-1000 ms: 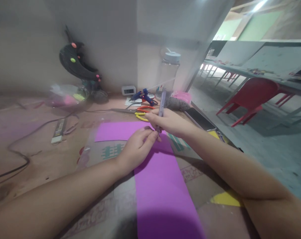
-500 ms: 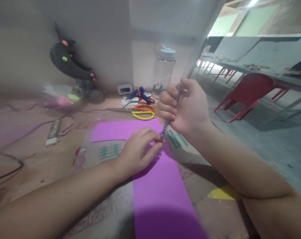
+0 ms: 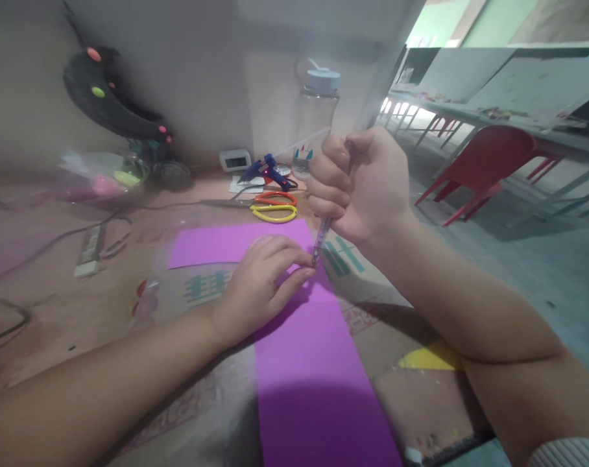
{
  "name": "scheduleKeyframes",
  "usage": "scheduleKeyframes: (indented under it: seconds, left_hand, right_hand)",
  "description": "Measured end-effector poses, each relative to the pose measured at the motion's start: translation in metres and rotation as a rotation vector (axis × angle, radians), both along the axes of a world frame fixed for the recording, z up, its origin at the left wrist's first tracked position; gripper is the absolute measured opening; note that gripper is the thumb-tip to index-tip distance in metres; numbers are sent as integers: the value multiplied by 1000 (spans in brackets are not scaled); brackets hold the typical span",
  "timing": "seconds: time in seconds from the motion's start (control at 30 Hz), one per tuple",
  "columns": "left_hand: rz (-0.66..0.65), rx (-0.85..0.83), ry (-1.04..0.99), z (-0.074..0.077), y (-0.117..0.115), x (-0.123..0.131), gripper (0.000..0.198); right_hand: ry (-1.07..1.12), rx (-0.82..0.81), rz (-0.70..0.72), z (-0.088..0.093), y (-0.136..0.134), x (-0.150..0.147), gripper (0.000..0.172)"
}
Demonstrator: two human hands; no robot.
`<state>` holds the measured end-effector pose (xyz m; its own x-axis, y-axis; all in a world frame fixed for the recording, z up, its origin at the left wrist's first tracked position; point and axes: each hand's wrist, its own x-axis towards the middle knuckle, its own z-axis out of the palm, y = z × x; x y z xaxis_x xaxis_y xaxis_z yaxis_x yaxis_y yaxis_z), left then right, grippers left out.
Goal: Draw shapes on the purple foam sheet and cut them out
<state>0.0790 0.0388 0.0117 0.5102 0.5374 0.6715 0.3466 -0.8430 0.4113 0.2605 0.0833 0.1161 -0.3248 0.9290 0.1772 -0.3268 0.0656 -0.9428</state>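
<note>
My right hand [image 3: 360, 181] is closed in a fist around a slim clear pen [image 3: 322, 240], held nearly upright with its lower end pointing down. At that lower end, the thumb and index finger of my left hand [image 3: 270, 279] pinch together around the tip. Beneath both hands lies a purple L-shaped sheet of paper [image 3: 318, 363], one arm running left and the other toward me. My left hand rests over the corner of the sheet. The exact contact between tip and paper is hidden by my fingers.
Scissors [image 3: 275, 213] with orange and yellow handles lie behind the paper, near a blue glue gun [image 3: 268, 172], a small white clock [image 3: 235, 160] and a clear bottle [image 3: 318, 110]. A power strip [image 3: 89, 253] with cords sits left. A red chair [image 3: 489, 162] stands beyond the table.
The view has shifted slightly, so most things sit higher and further left. Both hands keep their hold on the pen, in nearly the same place over the paper.
</note>
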Motion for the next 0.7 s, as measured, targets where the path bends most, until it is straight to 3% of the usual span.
scheduleKeyframes:
  seconds: [0.13,0.57,0.7]
  left_hand:
    - [-3,-14,17,1,1,-1,11]
    - [-30,-36,0,1,1,0,8]
    - [-27,-49,1,2,1,0,8]
  right_hand:
    - [-14,-15,-30,3,-4,-4,43]
    - [144,-34,45,3,-8,-6,31]
    - [41,32,51,1,-4,-4,44]
